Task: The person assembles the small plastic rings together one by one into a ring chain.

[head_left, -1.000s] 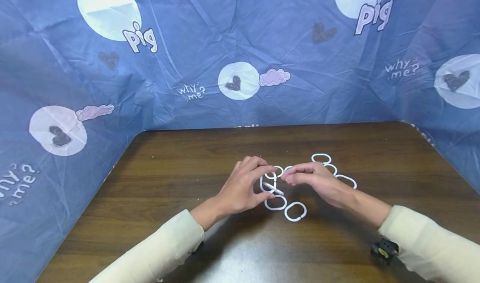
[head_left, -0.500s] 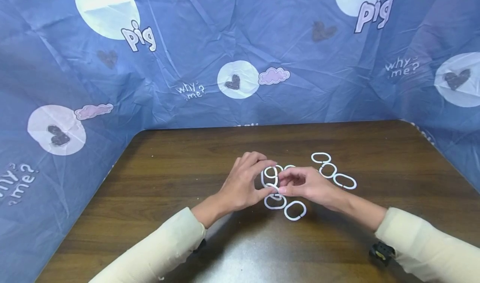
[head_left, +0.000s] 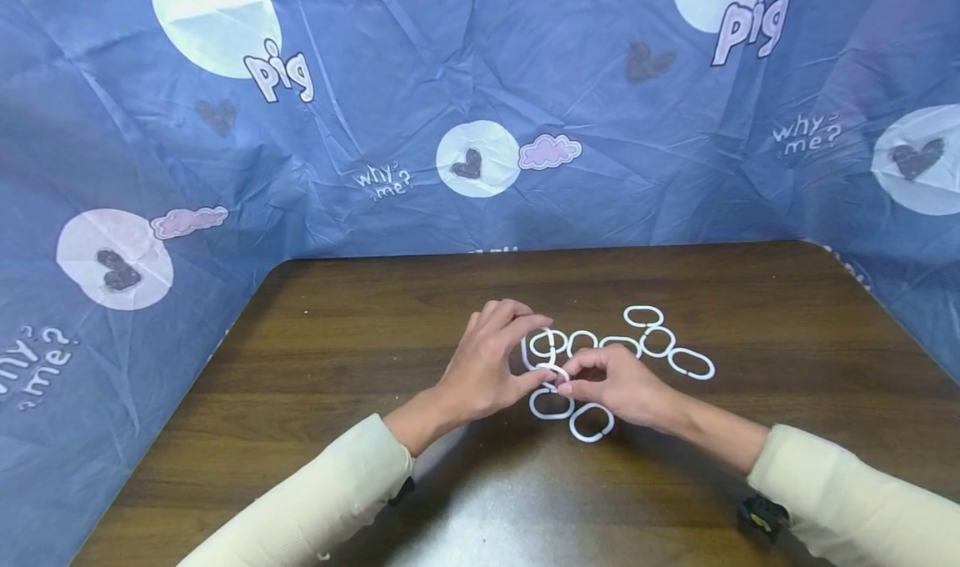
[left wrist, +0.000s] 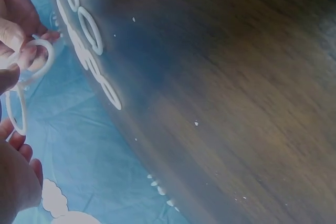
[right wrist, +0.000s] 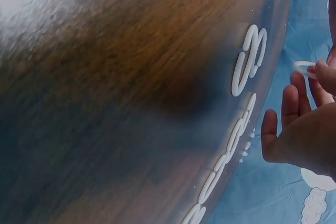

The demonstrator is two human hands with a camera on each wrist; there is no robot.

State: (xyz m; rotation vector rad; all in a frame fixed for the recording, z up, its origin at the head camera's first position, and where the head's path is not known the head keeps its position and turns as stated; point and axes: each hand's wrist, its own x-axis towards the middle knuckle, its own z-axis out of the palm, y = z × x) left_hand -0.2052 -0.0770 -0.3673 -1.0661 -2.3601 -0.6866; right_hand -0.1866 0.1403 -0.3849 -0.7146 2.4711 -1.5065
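Observation:
In the head view, my left hand (head_left: 491, 365) holds a white plastic chain link (left wrist: 23, 111) upright between thumb and fingers. My right hand (head_left: 621, 381) pinches a second white link (left wrist: 51, 56), its fingertips close to the left thumb. Seen from the left wrist, the two held links meet near the left thumb tip; the fingers partly hide that spot. The right wrist view has a pale curve of a held link (right wrist: 300, 65) beside the right fingers (right wrist: 290, 103). Just below the hands, two loose links lie on the table, one of them a rounded link (head_left: 573, 423).
Behind the hands several more white links lie flat in a loose row, with an oval link (head_left: 691, 376) at its right end. The brown wooden table (head_left: 360, 317) ends at a blue printed cloth (head_left: 390, 92) hung around it.
My right hand has come left and nearer to me, down to the left thumb. The link between the hands has shifted and tilted. My left hand has barely moved.

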